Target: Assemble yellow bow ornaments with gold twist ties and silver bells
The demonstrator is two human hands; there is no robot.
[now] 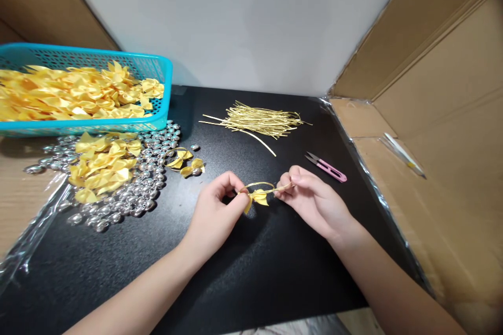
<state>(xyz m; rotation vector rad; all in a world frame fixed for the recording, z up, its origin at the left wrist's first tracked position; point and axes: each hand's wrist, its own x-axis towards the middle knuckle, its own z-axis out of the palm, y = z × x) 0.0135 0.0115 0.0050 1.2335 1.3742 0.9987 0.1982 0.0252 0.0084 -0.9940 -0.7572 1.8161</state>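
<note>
A yellow ribbon bow (260,197) is pinched at its left side between the thumb and fingers of my left hand (220,209). A thin gold cord (259,185) loops above the bow and runs to the right. Its right part is held between the thumb and fingertips of my right hand (310,199). Both hands are closed, a short way above the black table. Whether a silver bell is behind the bow is hidden by my left fingers. To the left of my left hand lie finished-looking bows with cord loops (192,167).
A turquoise basket (168,89) full of yellow bows stands at the back left. Before it lie many silver bells (137,207) and a pile of bows (104,167). Gold cords (263,120) lie at the back. Pink thread snips (328,168) rest right; cardboard walls (444,89) rise beyond.
</note>
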